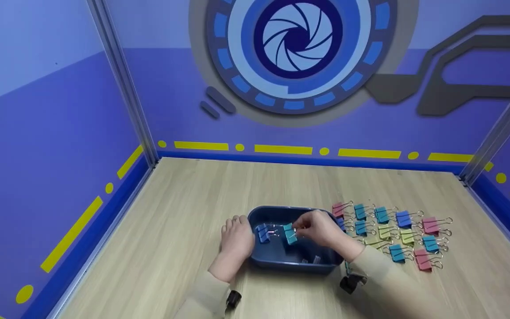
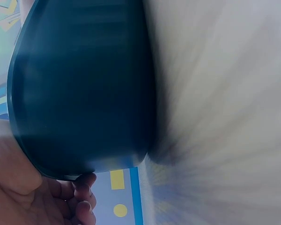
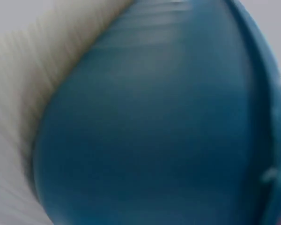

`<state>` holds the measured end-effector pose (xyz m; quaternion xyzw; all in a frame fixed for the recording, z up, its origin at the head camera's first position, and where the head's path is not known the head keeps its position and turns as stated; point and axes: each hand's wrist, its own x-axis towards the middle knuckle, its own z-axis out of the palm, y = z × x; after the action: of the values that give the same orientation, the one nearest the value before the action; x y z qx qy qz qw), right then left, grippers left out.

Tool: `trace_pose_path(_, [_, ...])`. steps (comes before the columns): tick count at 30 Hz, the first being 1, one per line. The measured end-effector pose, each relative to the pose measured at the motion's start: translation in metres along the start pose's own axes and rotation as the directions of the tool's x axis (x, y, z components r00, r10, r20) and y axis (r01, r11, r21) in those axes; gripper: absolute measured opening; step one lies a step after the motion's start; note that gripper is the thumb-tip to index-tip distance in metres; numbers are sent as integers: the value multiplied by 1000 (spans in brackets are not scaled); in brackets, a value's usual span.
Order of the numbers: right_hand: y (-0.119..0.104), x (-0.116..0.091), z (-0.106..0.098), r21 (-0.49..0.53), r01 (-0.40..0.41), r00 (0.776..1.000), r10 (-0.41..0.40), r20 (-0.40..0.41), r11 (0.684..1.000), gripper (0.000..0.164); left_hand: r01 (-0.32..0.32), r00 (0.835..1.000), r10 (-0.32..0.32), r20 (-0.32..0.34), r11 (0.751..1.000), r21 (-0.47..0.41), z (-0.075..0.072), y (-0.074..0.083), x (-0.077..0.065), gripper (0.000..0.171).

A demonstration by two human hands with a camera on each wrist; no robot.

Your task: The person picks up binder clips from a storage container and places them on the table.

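Observation:
A dark blue plastic box (image 1: 290, 267) stands on the table. My left hand (image 1: 238, 237) is at its left side; in the left wrist view the palm lies against the rim and the curled fingers (image 2: 85, 213) hold the far corner. My right hand (image 1: 319, 227) reaches over the box and pinches a teal binder clip (image 1: 290, 234) by its wire handles. A blue binder clip (image 1: 262, 233) is inside the box to the left. The right wrist view shows only the box's outer wall (image 3: 150, 122), with the fingers hidden.
Rows of binder clips lie right of the box, among them a pink one (image 1: 430, 226), a yellow one (image 1: 407, 237) and a blue one (image 1: 403, 219). My right forearm partly covers the nearest ones. Printed panels (image 1: 166, 97) wall in the wooden table (image 1: 184, 190).

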<state>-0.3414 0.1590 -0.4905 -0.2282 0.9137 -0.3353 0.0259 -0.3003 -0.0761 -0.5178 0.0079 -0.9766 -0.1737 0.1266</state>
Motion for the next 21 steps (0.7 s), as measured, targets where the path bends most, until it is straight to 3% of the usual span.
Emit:
trace_pose_path(5, [-2,-9,-13,64,-19,1000,20,-13,998,10,1,1000,-1,-6,1000,-4,1,0,0,21])
trace_pose_path(21, [6,-43,-54,96,3,996,5,-91,995,15,-6,1000,6,-7,1000,-2,2,0,0,20])
